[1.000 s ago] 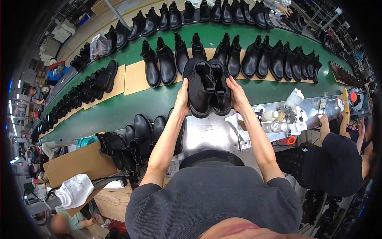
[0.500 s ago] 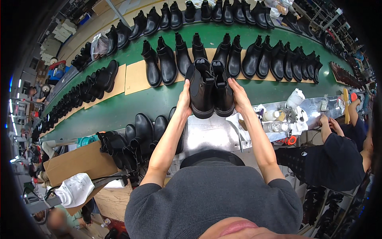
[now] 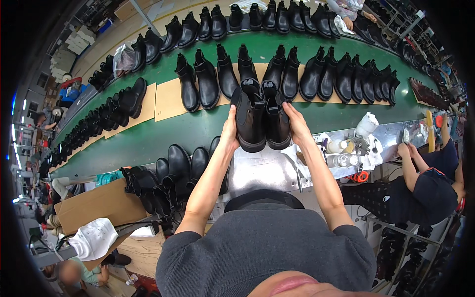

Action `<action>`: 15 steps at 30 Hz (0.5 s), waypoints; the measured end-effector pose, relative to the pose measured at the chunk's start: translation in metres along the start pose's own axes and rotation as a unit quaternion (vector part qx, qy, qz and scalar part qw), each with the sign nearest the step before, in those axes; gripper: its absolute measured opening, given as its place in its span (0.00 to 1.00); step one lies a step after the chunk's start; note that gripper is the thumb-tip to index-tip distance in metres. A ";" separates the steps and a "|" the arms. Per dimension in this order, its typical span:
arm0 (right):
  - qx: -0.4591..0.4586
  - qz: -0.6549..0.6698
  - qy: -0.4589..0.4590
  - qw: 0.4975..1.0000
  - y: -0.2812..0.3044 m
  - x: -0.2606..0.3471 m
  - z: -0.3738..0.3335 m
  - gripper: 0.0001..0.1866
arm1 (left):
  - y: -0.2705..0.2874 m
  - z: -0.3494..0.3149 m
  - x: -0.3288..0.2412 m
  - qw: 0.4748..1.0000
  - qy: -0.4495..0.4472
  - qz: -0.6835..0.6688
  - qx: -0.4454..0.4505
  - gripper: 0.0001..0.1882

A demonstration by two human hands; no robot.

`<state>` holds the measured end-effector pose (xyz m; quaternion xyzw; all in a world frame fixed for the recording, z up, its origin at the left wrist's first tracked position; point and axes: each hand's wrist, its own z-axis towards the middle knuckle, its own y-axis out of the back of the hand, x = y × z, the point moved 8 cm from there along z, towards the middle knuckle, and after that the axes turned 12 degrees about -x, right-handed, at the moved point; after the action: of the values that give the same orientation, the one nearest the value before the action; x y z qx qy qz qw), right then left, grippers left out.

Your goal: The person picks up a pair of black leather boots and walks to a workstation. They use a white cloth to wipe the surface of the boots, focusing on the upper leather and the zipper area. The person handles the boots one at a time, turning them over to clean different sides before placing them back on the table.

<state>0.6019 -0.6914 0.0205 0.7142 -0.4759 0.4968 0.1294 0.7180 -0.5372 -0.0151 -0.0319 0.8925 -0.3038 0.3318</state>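
A pair of black ankle boots is held up side by side, heels toward me, between my two hands. My left hand [image 3: 229, 129] presses on the outer side of the left boot [image 3: 250, 126]. Against the outer side of the right boot [image 3: 278, 126] lies my right hand [image 3: 298, 123]. The fingers are partly hidden behind the boots. Beyond them, a row of black boots [image 3: 309, 81] stands on tan cardboard [image 3: 168, 99] over the green table [image 3: 198, 126]. Below the held pair is a shiny metal worktop [image 3: 257, 168].
More black boots [image 3: 178, 163] crowd the near left beside a cardboard box [image 3: 99, 205]. Bottles [image 3: 341, 160] and white cloths [image 3: 367, 123] lie on the right worktop. A co-worker [image 3: 420, 193] is at the right, holding a small object. Another boot row [image 3: 217, 22] lines the far edge.
The held boots and my hands sit slightly lower in the picture, with the grip unchanged. The co-worker at the right has shifted, and a hand has come into sight at the far top right.
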 end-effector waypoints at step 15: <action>0.099 -0.270 0.394 0.873 -0.042 0.098 -0.081 0.31 | -0.052 -0.039 -0.018 0.949 -0.126 -0.175 0.230 0.46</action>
<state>0.5930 -0.6707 0.1527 0.5689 -0.1220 0.7274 0.3638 0.7008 -0.5541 0.0478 -0.1485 0.7294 -0.5479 0.3817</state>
